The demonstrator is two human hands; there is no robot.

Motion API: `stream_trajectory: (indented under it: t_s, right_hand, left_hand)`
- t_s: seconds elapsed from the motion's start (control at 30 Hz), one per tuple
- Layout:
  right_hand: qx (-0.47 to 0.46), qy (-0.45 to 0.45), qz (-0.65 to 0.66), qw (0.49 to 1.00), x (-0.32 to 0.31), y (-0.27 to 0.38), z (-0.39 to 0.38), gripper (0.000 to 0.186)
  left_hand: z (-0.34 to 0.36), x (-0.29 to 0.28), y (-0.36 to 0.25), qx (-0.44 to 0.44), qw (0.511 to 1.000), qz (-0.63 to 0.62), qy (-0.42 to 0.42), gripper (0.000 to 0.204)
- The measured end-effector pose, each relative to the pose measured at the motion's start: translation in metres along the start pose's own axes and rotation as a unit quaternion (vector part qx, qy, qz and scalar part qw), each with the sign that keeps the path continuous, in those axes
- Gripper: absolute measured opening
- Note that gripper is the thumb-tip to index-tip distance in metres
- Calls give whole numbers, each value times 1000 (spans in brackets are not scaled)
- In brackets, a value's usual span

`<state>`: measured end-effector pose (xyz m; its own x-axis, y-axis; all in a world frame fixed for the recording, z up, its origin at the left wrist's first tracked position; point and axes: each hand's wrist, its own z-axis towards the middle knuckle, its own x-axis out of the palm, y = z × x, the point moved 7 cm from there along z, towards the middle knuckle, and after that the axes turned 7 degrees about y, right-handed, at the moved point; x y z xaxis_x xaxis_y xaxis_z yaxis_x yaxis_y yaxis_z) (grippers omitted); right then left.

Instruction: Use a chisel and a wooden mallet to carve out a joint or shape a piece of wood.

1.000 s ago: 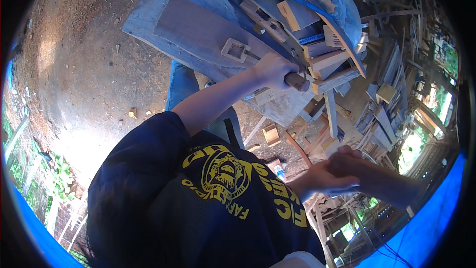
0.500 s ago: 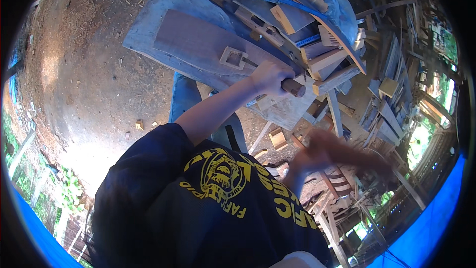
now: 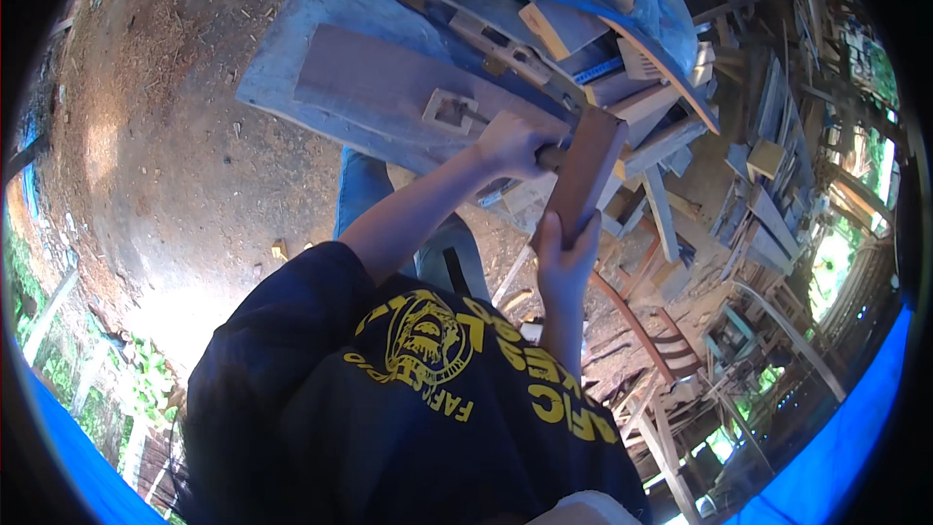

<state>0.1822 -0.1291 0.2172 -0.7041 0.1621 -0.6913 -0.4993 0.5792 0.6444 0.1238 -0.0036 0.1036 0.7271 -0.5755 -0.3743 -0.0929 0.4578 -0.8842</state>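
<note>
My left hand is wrapped round the handle of a chisel. Its blade reaches left to a small, pale, square wooden piece with a hollow middle. This piece rests on a long flat brown board on the workbench. In my right hand is a thick brown wooden block, gripped at its lower end. The block's upper part is up against the butt end of the chisel handle, or very close to it; contact cannot be told for sure.
Offcuts and a pale block crowd the bench's far right, beside a clear plastic bag and a long curved strip. Stacked scrap wood lies to the right. A slatted wooden piece is at the lower right.
My right hand, blurred and low at the right before, has swung up and left, bringing the wooden block to the chisel's end. My left hand keeps its grip, slightly shifted left.
</note>
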Motion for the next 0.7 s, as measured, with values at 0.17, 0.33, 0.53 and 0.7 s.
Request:
stream_trajectory:
  t_s: [0.17,0.33,0.53,0.7]
  right_hand:
    - [-174,-146,197,954,-71,15,-17,60]
    - [-212,-273,259,902,-112,37,-33,66]
    - [-96,-221,293,925,-83,12,-30,66]
    - [-93,-207,305,925,-84,-6,-29,68]
  left_hand:
    - [-6,2,10,-22,999,24,37,22]
    - [-6,0,-8,26,999,6,34,21]
    - [9,4,-16,-2,999,-5,45,20]
    - [13,3,-8,-28,998,4,57,18]
